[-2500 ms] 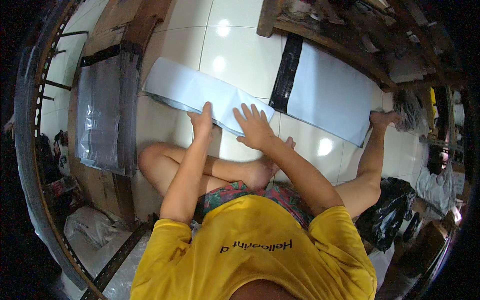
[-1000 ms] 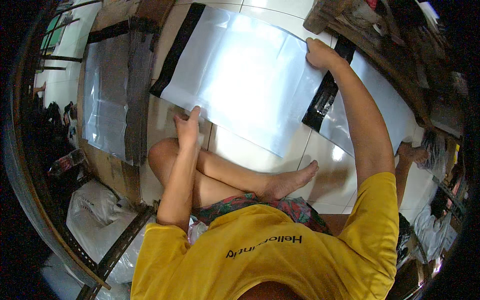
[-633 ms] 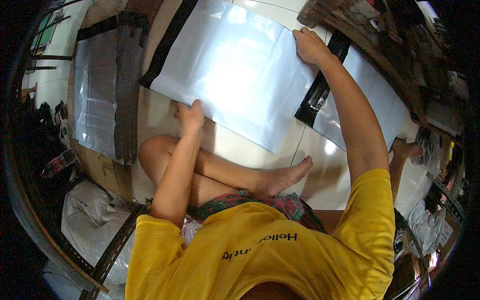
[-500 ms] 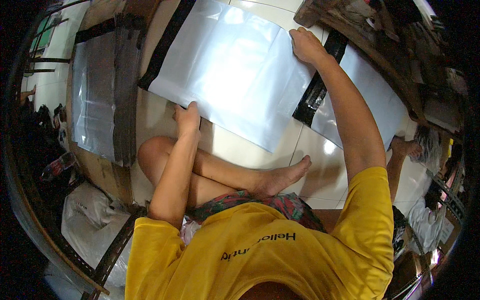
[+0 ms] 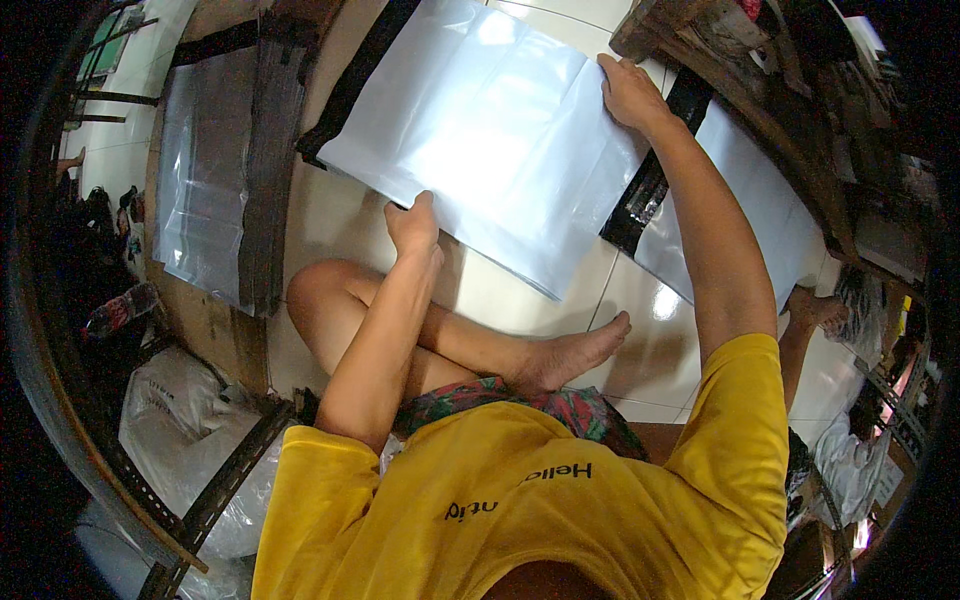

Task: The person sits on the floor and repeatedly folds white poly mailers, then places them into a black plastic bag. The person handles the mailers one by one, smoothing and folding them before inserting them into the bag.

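A large, shiny whitish plastic sheet (image 5: 490, 150) with a black band on its left edge stretches out in front of my crossed legs. My left hand (image 5: 413, 225) pinches its near edge, thumb on top. At the far right corner my right hand (image 5: 632, 92) grips the sheet's edge, fingers closed on it. A second pale sheet (image 5: 735, 205) lies on the tiles to the right. Its black band (image 5: 635, 205) is beside the held sheet's right edge.
On the left, a stack of similar black-edged sheets (image 5: 205, 170) rests on a brown board. Dark wooden furniture (image 5: 690, 35) borders the far right. A plastic bottle (image 5: 120, 310) and a clear bag (image 5: 175, 420) lie at lower left, by a metal angle bar (image 5: 235, 470).
My left hand has shifted right along the sheet's near edge. My right hand keeps its grip near the far corner. The whole view has moved slightly.
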A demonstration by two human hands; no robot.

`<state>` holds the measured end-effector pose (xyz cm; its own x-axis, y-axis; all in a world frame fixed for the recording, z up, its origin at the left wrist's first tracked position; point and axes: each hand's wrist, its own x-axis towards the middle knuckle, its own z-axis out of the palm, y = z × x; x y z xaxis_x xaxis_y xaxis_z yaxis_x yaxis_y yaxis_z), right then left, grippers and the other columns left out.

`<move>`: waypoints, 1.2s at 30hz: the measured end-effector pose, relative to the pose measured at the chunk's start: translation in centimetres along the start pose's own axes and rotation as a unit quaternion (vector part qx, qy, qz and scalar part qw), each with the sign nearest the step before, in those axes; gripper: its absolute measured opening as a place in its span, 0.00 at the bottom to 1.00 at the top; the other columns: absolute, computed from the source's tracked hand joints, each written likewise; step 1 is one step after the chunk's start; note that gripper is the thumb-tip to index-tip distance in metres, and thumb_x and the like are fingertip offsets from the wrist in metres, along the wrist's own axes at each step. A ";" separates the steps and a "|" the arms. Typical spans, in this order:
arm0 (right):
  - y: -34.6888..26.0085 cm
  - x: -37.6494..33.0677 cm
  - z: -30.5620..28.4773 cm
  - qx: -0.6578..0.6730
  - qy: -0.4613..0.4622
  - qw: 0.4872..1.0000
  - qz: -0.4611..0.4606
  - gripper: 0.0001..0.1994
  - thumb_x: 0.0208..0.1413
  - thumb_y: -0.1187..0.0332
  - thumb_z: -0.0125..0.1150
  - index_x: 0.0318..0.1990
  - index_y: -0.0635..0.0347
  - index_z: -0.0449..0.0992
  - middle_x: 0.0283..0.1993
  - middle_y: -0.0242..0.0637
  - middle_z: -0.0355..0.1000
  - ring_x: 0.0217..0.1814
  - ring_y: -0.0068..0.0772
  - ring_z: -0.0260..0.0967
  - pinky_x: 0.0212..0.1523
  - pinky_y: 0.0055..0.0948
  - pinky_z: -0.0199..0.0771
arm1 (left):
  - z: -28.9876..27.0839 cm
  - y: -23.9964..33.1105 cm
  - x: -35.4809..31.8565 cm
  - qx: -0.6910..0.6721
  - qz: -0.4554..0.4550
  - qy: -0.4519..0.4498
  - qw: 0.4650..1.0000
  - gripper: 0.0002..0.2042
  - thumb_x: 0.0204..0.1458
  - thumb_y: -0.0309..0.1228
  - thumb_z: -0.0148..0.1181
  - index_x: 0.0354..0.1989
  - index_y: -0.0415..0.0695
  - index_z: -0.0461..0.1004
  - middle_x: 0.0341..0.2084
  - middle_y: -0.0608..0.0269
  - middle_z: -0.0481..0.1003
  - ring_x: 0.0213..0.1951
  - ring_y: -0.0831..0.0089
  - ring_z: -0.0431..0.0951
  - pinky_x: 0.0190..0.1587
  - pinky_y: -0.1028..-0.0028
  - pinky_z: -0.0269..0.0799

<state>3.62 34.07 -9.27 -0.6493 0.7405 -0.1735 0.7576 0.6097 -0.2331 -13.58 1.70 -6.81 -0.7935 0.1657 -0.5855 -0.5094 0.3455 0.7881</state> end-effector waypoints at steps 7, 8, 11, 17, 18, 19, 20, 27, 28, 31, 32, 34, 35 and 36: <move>0.0 0.1 -0.7 0.015 -0.042 0.999 -0.009 0.21 0.65 0.67 0.48 0.65 0.55 0.68 0.59 0.58 0.70 0.62 0.60 0.69 0.62 0.49 0.70 | -0.3 0.1 1.3 -0.114 -0.128 -0.042 0.984 0.22 0.56 0.27 0.57 0.58 0.33 0.63 0.51 0.49 0.73 0.47 0.60 0.76 0.49 0.59 0.75; 0.3 0.4 -0.6 0.024 -0.042 0.999 -0.012 0.21 0.65 0.67 0.49 0.65 0.56 0.68 0.58 0.59 0.71 0.62 0.59 0.70 0.63 0.48 0.70 | 0.0 0.7 0.7 -0.111 -0.143 -0.057 0.982 0.22 0.57 0.27 0.56 0.59 0.34 0.63 0.52 0.50 0.73 0.48 0.59 0.76 0.50 0.58 0.75; 0.4 0.6 -0.2 0.050 -0.054 0.997 -0.011 0.21 0.65 0.67 0.48 0.65 0.54 0.69 0.57 0.59 0.73 0.60 0.59 0.72 0.61 0.49 0.71 | -0.3 -2.1 2.2 -0.126 -0.093 -0.057 0.986 0.21 0.61 0.32 0.54 0.60 0.33 0.66 0.53 0.49 0.73 0.50 0.55 0.76 0.56 0.54 0.74; -0.5 -1.9 0.2 0.201 -0.069 0.973 -0.090 0.19 0.65 0.70 0.50 0.63 0.57 0.71 0.56 0.59 0.74 0.59 0.58 0.73 0.62 0.47 0.72 | -3.7 -2.1 0.6 -0.134 -0.104 -0.022 0.985 0.11 0.64 0.33 0.50 0.46 0.38 0.74 0.35 0.58 0.76 0.38 0.64 0.78 0.42 0.63 0.75; -0.6 -2.4 0.3 0.189 -0.098 0.974 -0.077 0.19 0.65 0.70 0.49 0.63 0.58 0.71 0.57 0.58 0.74 0.60 0.57 0.72 0.63 0.45 0.70 | -4.5 -1.5 0.0 -0.152 -0.116 -0.024 0.981 0.10 0.64 0.32 0.50 0.42 0.40 0.75 0.31 0.62 0.75 0.35 0.68 0.77 0.37 0.66 0.74; -2.0 -2.9 -0.5 0.177 -0.129 0.973 -0.070 0.19 0.66 0.69 0.49 0.63 0.59 0.71 0.57 0.56 0.74 0.60 0.55 0.72 0.64 0.44 0.69 | -6.1 -2.5 1.0 -0.160 -0.126 -0.036 0.978 0.21 0.63 0.27 0.49 0.63 0.30 0.63 0.57 0.48 0.71 0.56 0.55 0.73 0.61 0.56 0.70; -3.1 -3.4 -1.1 0.164 -0.160 0.971 -0.062 0.19 0.67 0.69 0.48 0.64 0.60 0.71 0.58 0.55 0.73 0.61 0.54 0.71 0.65 0.43 0.68 | -6.8 -3.3 1.7 -0.145 -0.122 -0.030 0.981 0.22 0.63 0.27 0.49 0.64 0.29 0.62 0.57 0.47 0.70 0.57 0.55 0.73 0.62 0.56 0.70; -3.8 -3.0 -2.2 0.012 -0.110 0.990 -0.085 0.18 0.65 0.68 0.50 0.59 0.61 0.75 0.57 0.55 0.72 0.61 0.55 0.70 0.63 0.45 0.69 | -5.5 -4.4 1.1 -0.091 -0.043 0.051 0.994 0.29 0.59 0.28 0.52 0.67 0.28 0.55 0.60 0.46 0.67 0.57 0.56 0.73 0.60 0.62 0.70; -4.0 -2.7 -2.3 0.019 -0.127 0.989 -0.076 0.17 0.65 0.68 0.51 0.58 0.62 0.76 0.56 0.55 0.73 0.60 0.55 0.70 0.62 0.46 0.69 | -5.8 -4.3 0.3 -0.061 -0.043 0.067 0.995 0.29 0.58 0.28 0.53 0.67 0.28 0.55 0.60 0.46 0.68 0.56 0.56 0.73 0.59 0.62 0.71; -4.2 -2.2 -2.4 0.033 -0.136 0.987 -0.074 0.15 0.63 0.69 0.52 0.53 0.63 0.77 0.51 0.55 0.75 0.55 0.57 0.73 0.58 0.47 0.73 | -6.0 -2.8 -1.1 -0.022 -0.046 0.017 0.999 0.28 0.57 0.27 0.54 0.65 0.28 0.59 0.58 0.46 0.70 0.54 0.58 0.75 0.55 0.63 0.73; -4.0 -2.3 -2.0 0.032 -0.112 0.989 -0.090 0.14 0.61 0.69 0.52 0.50 0.64 0.78 0.49 0.56 0.76 0.53 0.57 0.75 0.56 0.48 0.75 | -6.1 -2.5 -1.4 -0.016 -0.047 -0.016 0.999 0.27 0.56 0.27 0.54 0.64 0.28 0.60 0.57 0.46 0.71 0.52 0.59 0.75 0.54 0.63 0.73; -3.9 -2.4 -1.3 0.023 -0.084 0.990 -0.114 0.13 0.59 0.70 0.53 0.47 0.64 0.78 0.47 0.56 0.77 0.50 0.57 0.77 0.54 0.49 0.77 | -7.3 -4.0 1.1 0.017 -0.081 -0.018 0.996 0.25 0.56 0.26 0.54 0.62 0.28 0.63 0.55 0.47 0.73 0.50 0.60 0.76 0.52 0.64 0.74; -3.9 -2.3 -1.1 0.014 -0.080 0.989 -0.120 0.12 0.59 0.70 0.53 0.47 0.64 0.78 0.47 0.56 0.77 0.50 0.57 0.77 0.54 0.49 0.77 | -7.8 -4.9 2.7 0.033 -0.098 -0.020 0.994 0.24 0.56 0.26 0.55 0.61 0.28 0.64 0.54 0.48 0.73 0.49 0.60 0.77 0.51 0.64 0.74; -4.0 -2.2 -0.9 0.005 -0.076 0.989 -0.126 0.12 0.59 0.70 0.53 0.46 0.64 0.79 0.46 0.57 0.77 0.50 0.57 0.77 0.54 0.49 0.77 | -8.4 -5.8 3.8 0.033 -0.104 -0.030 0.994 0.24 0.56 0.26 0.55 0.61 0.28 0.65 0.54 0.48 0.73 0.49 0.60 0.77 0.51 0.64 0.74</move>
<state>2.12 30.26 -7.09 -0.8202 0.5143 -0.2504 0.5707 0.7656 -0.2970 -16.41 -7.41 -12.06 -0.6507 0.1387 -0.7466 -0.6360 0.4376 0.6356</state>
